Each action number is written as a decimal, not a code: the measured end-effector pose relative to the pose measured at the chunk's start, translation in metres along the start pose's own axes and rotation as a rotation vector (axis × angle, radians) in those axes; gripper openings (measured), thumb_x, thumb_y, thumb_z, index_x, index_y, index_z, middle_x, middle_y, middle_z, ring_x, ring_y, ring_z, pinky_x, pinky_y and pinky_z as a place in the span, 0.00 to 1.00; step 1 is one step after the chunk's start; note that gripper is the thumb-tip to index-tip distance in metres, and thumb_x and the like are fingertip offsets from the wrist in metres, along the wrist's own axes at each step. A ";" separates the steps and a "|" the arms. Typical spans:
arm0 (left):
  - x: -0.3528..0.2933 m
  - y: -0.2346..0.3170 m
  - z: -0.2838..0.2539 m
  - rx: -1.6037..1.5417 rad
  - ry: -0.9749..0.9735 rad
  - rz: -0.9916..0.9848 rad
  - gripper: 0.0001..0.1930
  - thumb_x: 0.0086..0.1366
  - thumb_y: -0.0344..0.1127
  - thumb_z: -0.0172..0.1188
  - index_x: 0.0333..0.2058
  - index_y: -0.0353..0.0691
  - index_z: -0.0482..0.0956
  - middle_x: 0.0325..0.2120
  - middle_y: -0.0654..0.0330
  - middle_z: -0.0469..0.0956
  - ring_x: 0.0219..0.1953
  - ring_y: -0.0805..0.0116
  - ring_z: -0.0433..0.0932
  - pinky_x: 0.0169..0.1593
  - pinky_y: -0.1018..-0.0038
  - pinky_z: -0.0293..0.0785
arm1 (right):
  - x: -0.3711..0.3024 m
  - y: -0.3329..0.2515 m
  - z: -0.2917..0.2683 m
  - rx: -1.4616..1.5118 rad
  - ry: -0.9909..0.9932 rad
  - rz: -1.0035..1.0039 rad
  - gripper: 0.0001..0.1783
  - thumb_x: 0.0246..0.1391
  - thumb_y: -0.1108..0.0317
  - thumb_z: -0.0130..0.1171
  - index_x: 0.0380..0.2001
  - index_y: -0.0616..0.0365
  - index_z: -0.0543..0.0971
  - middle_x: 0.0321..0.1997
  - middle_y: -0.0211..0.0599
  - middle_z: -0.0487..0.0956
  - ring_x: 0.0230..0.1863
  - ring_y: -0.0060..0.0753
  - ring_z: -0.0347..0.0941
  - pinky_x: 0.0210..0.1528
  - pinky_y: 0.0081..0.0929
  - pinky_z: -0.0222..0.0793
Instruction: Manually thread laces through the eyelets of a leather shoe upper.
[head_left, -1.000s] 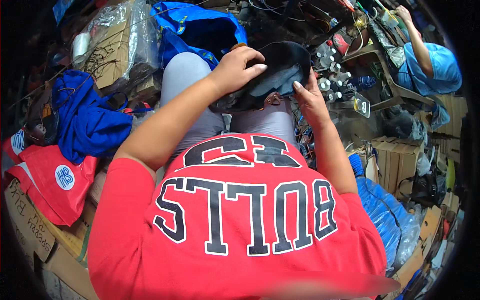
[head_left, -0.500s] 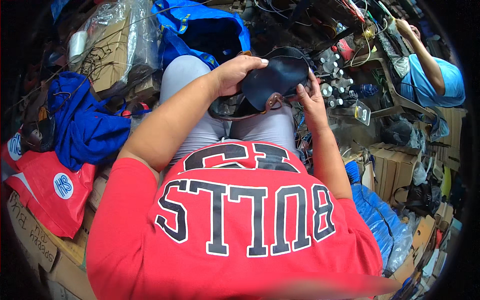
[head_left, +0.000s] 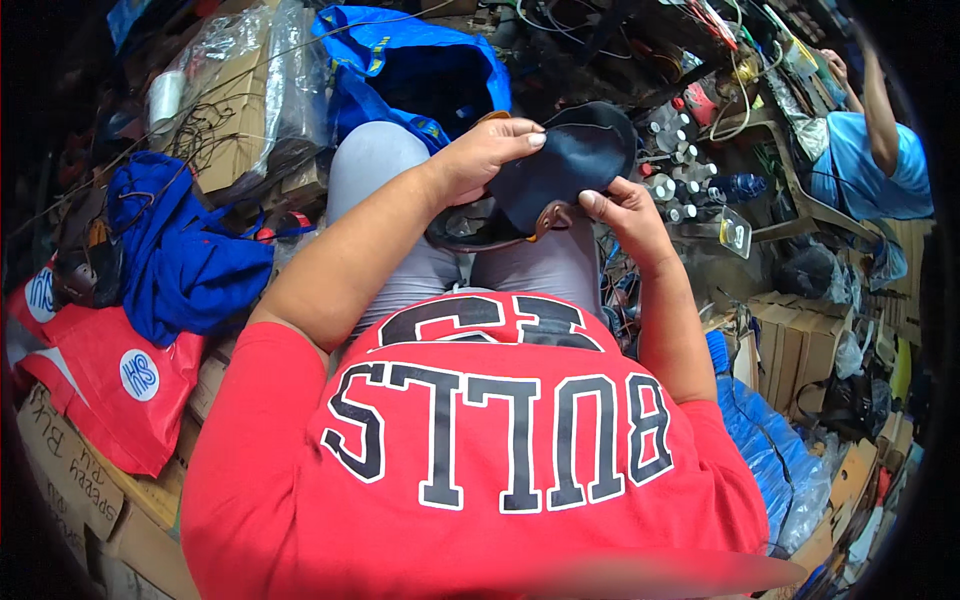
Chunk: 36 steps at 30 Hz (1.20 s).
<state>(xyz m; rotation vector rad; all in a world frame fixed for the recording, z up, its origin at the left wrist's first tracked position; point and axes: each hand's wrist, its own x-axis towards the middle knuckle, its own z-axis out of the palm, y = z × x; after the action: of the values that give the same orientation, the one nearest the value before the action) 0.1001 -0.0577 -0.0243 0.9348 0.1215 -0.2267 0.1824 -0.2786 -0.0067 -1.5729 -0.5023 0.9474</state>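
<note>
A dark leather shoe upper [head_left: 565,165] is held up over my lap, smooth black surface showing. A brown tab with eyelet holes [head_left: 552,217] hangs at its lower edge, and a loop of darker material curves off to the left beneath my wrist. My left hand [head_left: 490,155] pinches the left edge, thumb on top and the other fingers partly hidden. On the lower right edge my right hand [head_left: 630,218] is closed, its thumb pressing near the brown tab. Below lie my grey-trousered legs [head_left: 375,170].
An open blue bag [head_left: 420,60] stands beyond my knees. Several bottles [head_left: 675,165] crowd the right, near a chair frame [head_left: 790,215] and another person in a blue shirt [head_left: 875,165]. Blue cloth [head_left: 190,255], a red bag [head_left: 130,390] and cardboard boxes [head_left: 60,455] lie left.
The upper has shifted slightly right and been tilted, with its surface turned more toward me. My right hand has moved from its right side down to the lower right edge.
</note>
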 end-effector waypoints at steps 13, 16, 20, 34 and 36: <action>0.050 -0.034 -0.027 1.729 0.498 0.835 0.08 0.60 0.40 0.56 0.29 0.44 0.69 0.16 0.56 0.75 0.23 0.56 0.77 0.28 0.65 0.73 | 0.027 0.020 0.008 0.053 0.302 0.085 0.12 0.47 0.61 0.66 0.21 0.58 0.79 0.21 0.21 0.75 0.21 0.10 0.62 0.23 0.12 0.54; 0.039 -0.018 -0.022 1.552 0.582 0.758 0.10 0.59 0.40 0.57 0.34 0.42 0.72 0.29 0.52 0.76 0.28 0.56 0.77 0.31 0.67 0.73 | 0.025 0.019 0.004 0.056 0.311 0.111 0.11 0.46 0.62 0.66 0.20 0.56 0.78 0.19 0.20 0.74 0.20 0.10 0.61 0.22 0.12 0.52; -0.007 0.008 0.027 1.626 0.352 0.792 0.32 0.48 0.51 0.65 0.50 0.45 0.68 0.52 0.54 0.66 0.55 0.54 0.64 0.54 0.56 0.60 | 0.023 0.017 -0.004 0.089 0.211 0.145 0.09 0.47 0.62 0.65 0.21 0.55 0.78 0.19 0.20 0.73 0.19 0.10 0.59 0.22 0.13 0.51; -0.089 -0.039 0.031 1.676 0.030 0.448 0.20 0.46 0.46 0.61 0.34 0.39 0.72 0.63 0.47 0.53 0.66 0.47 0.47 0.64 0.44 0.34 | 0.019 0.000 0.031 -0.589 -0.117 0.078 0.20 0.49 0.52 0.63 0.18 0.57 0.75 0.15 0.25 0.69 0.21 0.13 0.61 0.25 0.22 0.60; -0.071 -0.042 0.013 1.403 0.033 0.410 0.19 0.54 0.46 0.57 0.36 0.36 0.71 0.59 0.41 0.58 0.61 0.45 0.58 0.63 0.52 0.47 | 0.015 0.001 0.032 -0.597 -0.014 0.067 0.18 0.47 0.52 0.64 0.22 0.58 0.78 0.15 0.27 0.72 0.20 0.15 0.64 0.25 0.21 0.62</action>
<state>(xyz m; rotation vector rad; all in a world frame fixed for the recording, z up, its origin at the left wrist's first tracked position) 0.0209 -0.0818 -0.0352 2.3225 -0.2468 0.1367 0.1658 -0.2483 -0.0115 -2.1263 -0.7970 0.9047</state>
